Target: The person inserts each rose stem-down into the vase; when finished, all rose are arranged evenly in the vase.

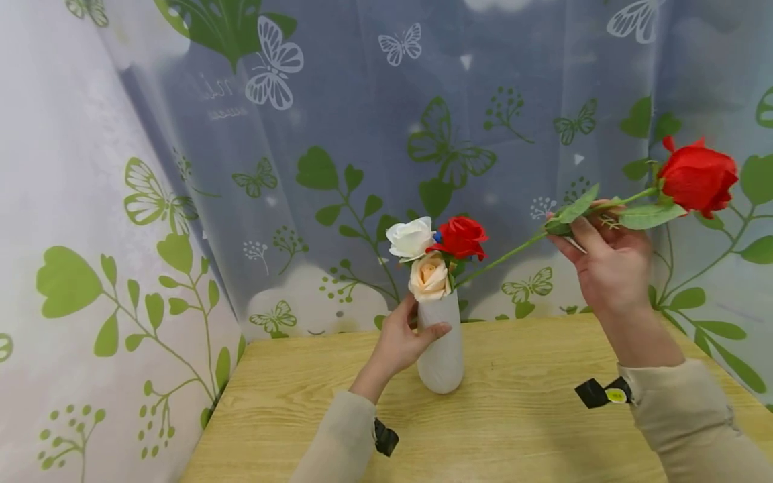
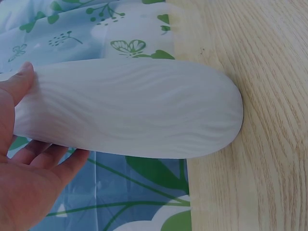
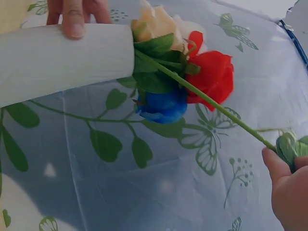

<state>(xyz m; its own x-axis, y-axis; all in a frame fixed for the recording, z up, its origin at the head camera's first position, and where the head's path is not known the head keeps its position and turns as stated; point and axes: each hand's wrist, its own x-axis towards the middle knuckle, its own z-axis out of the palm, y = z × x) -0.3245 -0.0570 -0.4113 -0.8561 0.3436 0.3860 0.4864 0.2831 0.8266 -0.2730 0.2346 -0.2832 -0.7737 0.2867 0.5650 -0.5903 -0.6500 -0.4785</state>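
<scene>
A white vase (image 1: 439, 349) with a wavy surface stands upright on the table, and my left hand (image 1: 401, 339) grips it near its top. White (image 1: 410, 238), peach (image 1: 430, 276) and red (image 1: 464, 237) artificial roses stand in its mouth; a blue rose (image 3: 164, 105) shows behind them in the right wrist view. Up to the right, my right hand (image 1: 616, 261) pinches the green stem of another artificial red rose (image 1: 700, 176) just by its leaves. This rose's bloom points away to the right, while its stem (image 3: 207, 98) slants down to the vase mouth, where the lower end is hidden.
The wooden table (image 1: 290, 396) ends at a curtain (image 1: 356, 87) printed with butterflies and leaves, close behind the vase. More printed cloth (image 1: 84, 168) hangs at the left side. Black straps (image 1: 604, 392) sit at both sleeves.
</scene>
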